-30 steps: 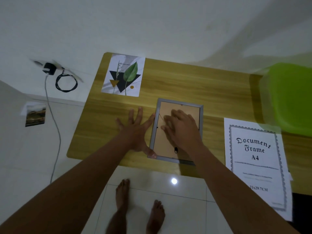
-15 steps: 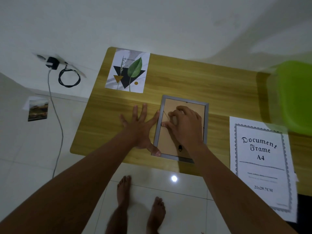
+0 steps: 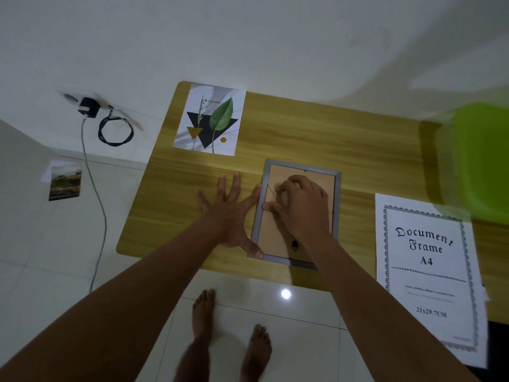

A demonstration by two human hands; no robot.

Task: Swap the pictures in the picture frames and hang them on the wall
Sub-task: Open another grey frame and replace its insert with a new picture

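Bracing grey-rimmed picture frame (image 3: 303,165), face down near wooden tabletop (image 3: 330,133) front edge | left hand (image 3: 228,213) spread flat, thumb and forefinger against frame's left rim | right hand (image 3: 303,205) fingers curled on brown backing board (image 3: 271,235); grip unclear | advice: hold frame steady, lift backing evenly

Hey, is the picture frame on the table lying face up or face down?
Face down: the picture frame shows its brown backing board and small black hanger, not glass.
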